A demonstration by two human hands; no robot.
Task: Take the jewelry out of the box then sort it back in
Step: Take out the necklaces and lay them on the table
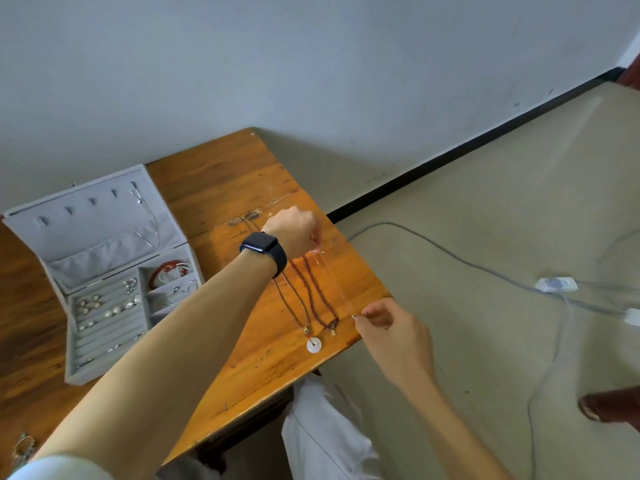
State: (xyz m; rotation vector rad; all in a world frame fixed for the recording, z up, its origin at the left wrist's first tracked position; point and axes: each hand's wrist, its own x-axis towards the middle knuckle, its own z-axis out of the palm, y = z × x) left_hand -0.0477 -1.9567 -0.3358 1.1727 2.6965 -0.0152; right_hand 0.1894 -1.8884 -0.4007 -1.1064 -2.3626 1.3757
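A grey jewelry box (74, 370) stands open at the left of the wooden table (221, 188). Rings and earrings sit in its padded rows, a red bracelet (166, 270) lies in a right compartment, and a thin silver chain (145, 216) hangs in the lid. Two dark red cord necklaces (311, 292) lie stretched on the table, one with a white disc pendant (313, 345). My left hand (294, 230), with a dark watch on the wrist, pinches the top end of a thin silver chain (337, 289). My right hand (388, 323) pinches its lower end at the table's edge.
The table's right edge runs right beside my right hand, with the floor beyond. A grey cable (450, 254) with a white inline box (556, 284) lies on the floor. More jewelry (24, 448) lies at the lower left edge of the view. A dark object (609, 407) sits lower right.
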